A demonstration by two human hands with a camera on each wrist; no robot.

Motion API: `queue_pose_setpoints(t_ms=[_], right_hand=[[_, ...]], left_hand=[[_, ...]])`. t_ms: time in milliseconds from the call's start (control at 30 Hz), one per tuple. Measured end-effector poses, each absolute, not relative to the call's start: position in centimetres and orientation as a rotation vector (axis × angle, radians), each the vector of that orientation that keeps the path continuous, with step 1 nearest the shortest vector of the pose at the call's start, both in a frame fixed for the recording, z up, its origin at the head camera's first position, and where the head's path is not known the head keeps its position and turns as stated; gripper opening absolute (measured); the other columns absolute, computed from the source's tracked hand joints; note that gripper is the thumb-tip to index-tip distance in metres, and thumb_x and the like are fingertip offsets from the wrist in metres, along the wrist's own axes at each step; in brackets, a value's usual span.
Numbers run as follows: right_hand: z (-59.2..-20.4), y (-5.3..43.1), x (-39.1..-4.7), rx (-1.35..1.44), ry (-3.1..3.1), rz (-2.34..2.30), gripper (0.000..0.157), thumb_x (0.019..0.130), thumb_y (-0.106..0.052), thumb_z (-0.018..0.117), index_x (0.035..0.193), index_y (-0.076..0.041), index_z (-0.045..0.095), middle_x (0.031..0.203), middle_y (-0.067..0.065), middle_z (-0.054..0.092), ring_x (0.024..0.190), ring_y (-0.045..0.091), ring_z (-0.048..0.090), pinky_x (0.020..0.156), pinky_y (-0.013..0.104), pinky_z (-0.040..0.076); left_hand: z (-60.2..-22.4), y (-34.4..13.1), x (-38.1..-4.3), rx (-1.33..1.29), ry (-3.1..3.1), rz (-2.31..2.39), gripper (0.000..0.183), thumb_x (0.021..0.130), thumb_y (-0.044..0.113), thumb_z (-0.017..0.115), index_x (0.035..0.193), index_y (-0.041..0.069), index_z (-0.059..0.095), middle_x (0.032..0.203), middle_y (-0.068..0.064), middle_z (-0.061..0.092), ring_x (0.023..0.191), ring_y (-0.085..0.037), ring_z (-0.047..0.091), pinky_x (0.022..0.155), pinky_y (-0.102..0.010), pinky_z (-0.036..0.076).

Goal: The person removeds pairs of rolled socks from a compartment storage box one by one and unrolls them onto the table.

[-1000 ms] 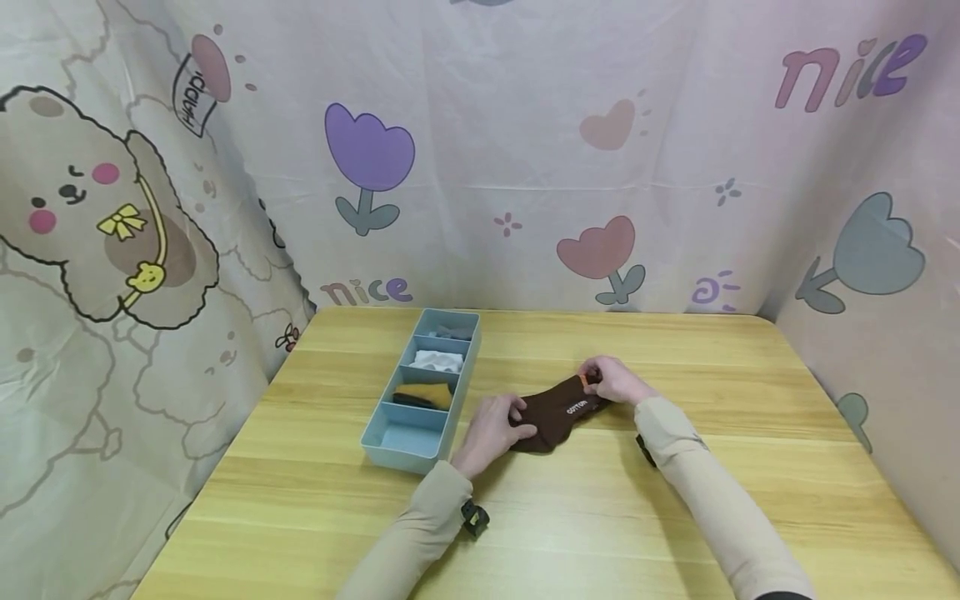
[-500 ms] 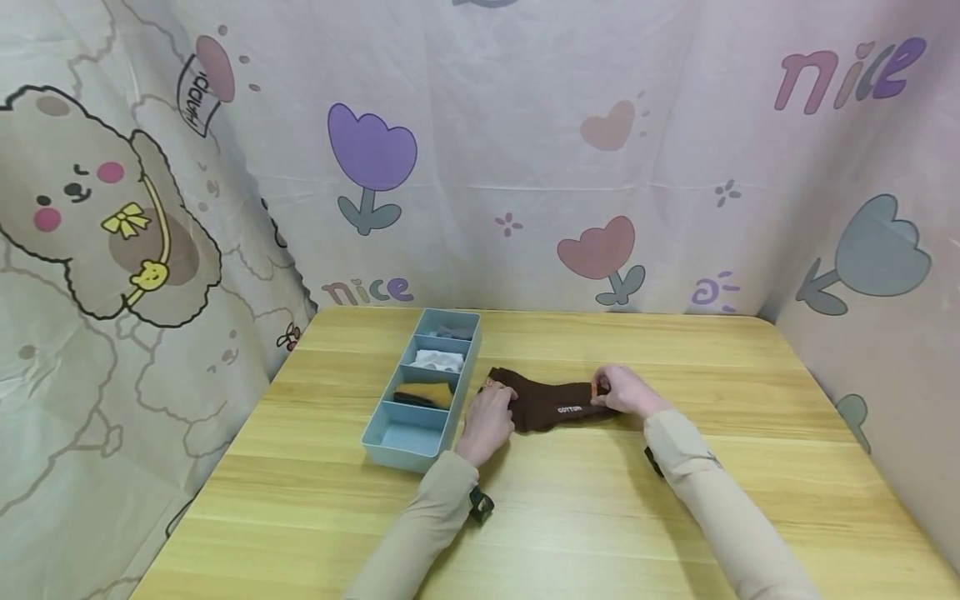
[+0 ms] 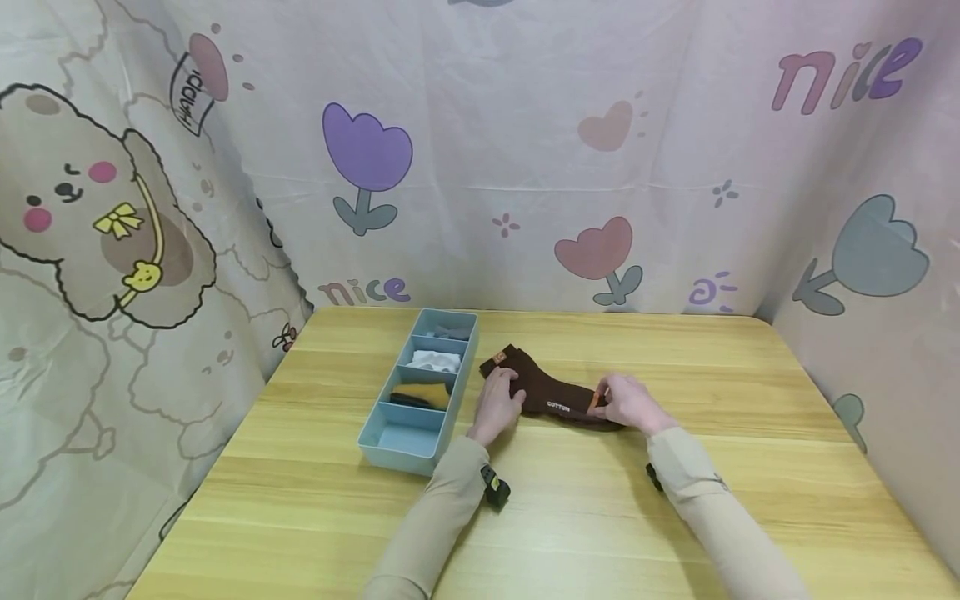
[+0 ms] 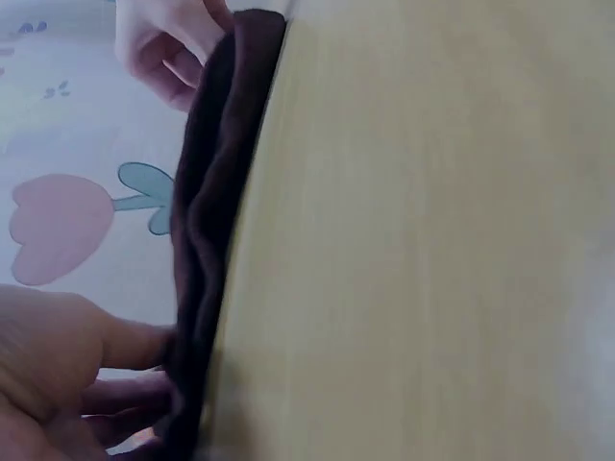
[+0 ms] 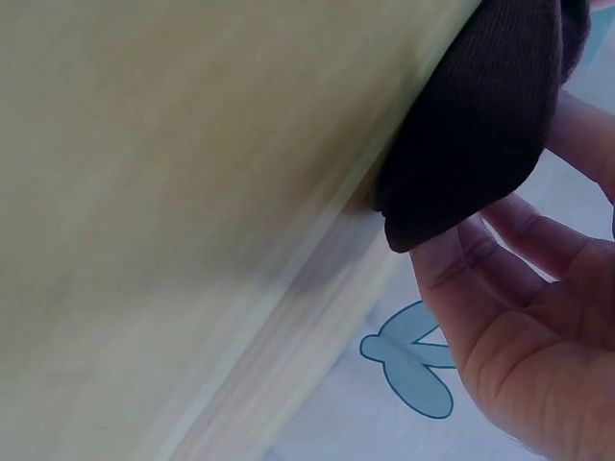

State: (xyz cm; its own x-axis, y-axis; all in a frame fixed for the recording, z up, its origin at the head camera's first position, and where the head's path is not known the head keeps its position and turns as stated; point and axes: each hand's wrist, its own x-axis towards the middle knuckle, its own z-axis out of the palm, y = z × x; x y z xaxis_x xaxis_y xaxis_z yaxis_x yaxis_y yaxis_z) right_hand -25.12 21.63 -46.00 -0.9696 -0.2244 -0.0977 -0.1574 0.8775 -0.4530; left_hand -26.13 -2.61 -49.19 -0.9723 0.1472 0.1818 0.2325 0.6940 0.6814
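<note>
A dark brown pair of socks [image 3: 551,396] with white "COTTON" lettering lies on the table, its left end angled away from me. My left hand [image 3: 498,406] holds the near edge of the left part, thumb and fingers meeting the fabric in the left wrist view [image 4: 58,375]. At the right end, my right hand [image 3: 630,402] pinches the sock by an orange patch. The right wrist view shows this hand's thumb [image 5: 447,279] against the dark fabric, its fingertips partly hidden behind. An orange-brown label shows on the far left end.
Left of the socks stands a blue divided box [image 3: 401,460]. Its compartments hold a grey item [image 3: 450,332], a white cloth item [image 3: 435,361] and a yellow-and-black folded item [image 3: 422,395]; the nearest one is bare. Printed curtains [image 3: 465,167] hang behind the wooden table [image 3: 585,517].
The socks have turned, their left end swinging away from me and the right end coming nearer. My left hand has shifted slightly away, my right hand slightly right and nearer.
</note>
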Motion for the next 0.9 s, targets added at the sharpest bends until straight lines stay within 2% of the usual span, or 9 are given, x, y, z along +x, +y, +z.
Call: queue_pose_setpoints(t_ms=[200, 400, 533, 767, 900], right_hand=[[-45.9, 21.4, -24.9, -0.269, 2.896, -0.714, 0.026, 0.08, -0.023, 0.084, 0.094, -0.006, 0.069, 0.097, 0.016, 0.071, 0.089, 0.028, 0.064, 0.081, 0.045, 0.055], [-46.1, 21.4, -24.8, -0.202, 2.89, -0.761, 0.025, 0.079, -0.02, 0.084, 0.095, -0.006, 0.07, 0.096, 0.012, 0.07, 0.088, 0.026, 0.063, 0.083, 0.046, 0.054], [-46.4, 21.6, -24.8, -0.163, 2.868, -0.822, 0.032, 0.078, -0.02, 0.083, 0.102, -0.002, 0.07, 0.096, 0.013, 0.069, 0.089, 0.025, 0.063, 0.083, 0.046, 0.054], [-46.8, 21.6, -25.0, -0.128, 2.768, -1.032, 0.037, 0.08, -0.013, 0.081, 0.108, 0.005, 0.066, 0.097, 0.016, 0.07, 0.091, 0.025, 0.066, 0.086, 0.042, 0.055], [-46.9, 21.6, -25.0, -0.122, 2.683, -1.159, 0.037, 0.08, -0.009, 0.08, 0.109, 0.006, 0.064, 0.093, 0.013, 0.068, 0.087, 0.02, 0.063, 0.08, 0.034, 0.054]], left_hand=[[-49.7, -1.7, -27.6, -0.224, -2.681, -1.237, 0.029, 0.09, -0.001, 0.064, 0.119, -0.007, 0.065, 0.136, -0.022, 0.055, 0.131, -0.04, 0.05, 0.113, -0.049, 0.041], [-50.1, -0.8, -29.2, -0.08, -2.619, -1.314, 0.046, 0.084, -0.003, 0.07, 0.129, -0.003, 0.062, 0.146, -0.025, 0.04, 0.133, -0.043, 0.041, 0.114, -0.053, 0.036], [-50.5, -0.4, -29.9, 0.011, -2.56, -1.415, 0.056, 0.083, -0.002, 0.074, 0.136, 0.001, 0.057, 0.149, -0.03, 0.033, 0.135, -0.047, 0.034, 0.115, -0.057, 0.032], [-50.8, -0.6, -31.0, 0.032, -2.504, -1.443, 0.054, 0.084, -0.003, 0.074, 0.135, 0.001, 0.056, 0.141, -0.029, 0.046, 0.13, -0.045, 0.041, 0.112, -0.055, 0.034], [-50.8, -0.6, -31.5, 0.037, -2.505, -1.444, 0.052, 0.086, -0.003, 0.072, 0.135, -0.001, 0.056, 0.14, -0.025, 0.053, 0.129, -0.042, 0.045, 0.113, -0.052, 0.036]])
